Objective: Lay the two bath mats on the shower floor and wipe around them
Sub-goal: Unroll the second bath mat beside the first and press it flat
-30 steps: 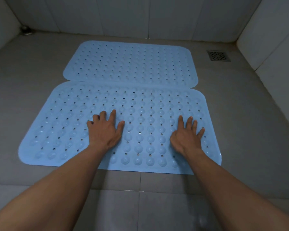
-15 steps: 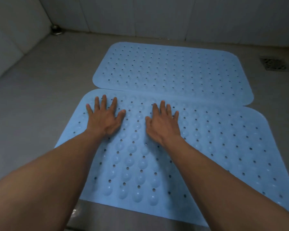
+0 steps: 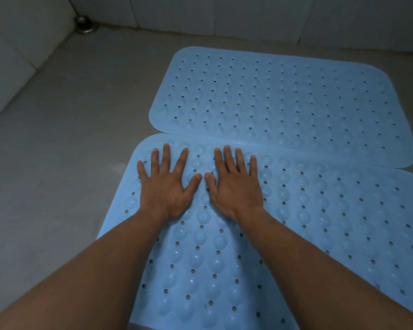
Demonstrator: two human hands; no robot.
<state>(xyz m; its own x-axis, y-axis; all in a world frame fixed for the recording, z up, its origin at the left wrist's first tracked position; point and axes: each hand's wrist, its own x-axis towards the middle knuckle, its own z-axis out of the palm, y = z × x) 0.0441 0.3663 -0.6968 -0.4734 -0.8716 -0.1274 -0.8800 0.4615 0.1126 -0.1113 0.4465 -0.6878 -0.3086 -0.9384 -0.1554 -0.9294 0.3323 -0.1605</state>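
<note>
Hands (image 3: 200, 186) flat — atop near mat (image 3: 308, 234)

Both bare forearms reach forward from the near edge, converging toward the far end. The left hand (image 3: 166, 188) lies flat, palm down, fingers spread. The right hand (image 3: 234, 186) lies flat just beside it, palm down, their thumb tips nearly touching.

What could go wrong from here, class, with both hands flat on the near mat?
1. The near pale blue perforated rubber mat seems to overlap the far blue mat; that seam could stay raised.
2. The left hand and right hand press one corner only, so elsewhere may not grip the grey floor.
</note>
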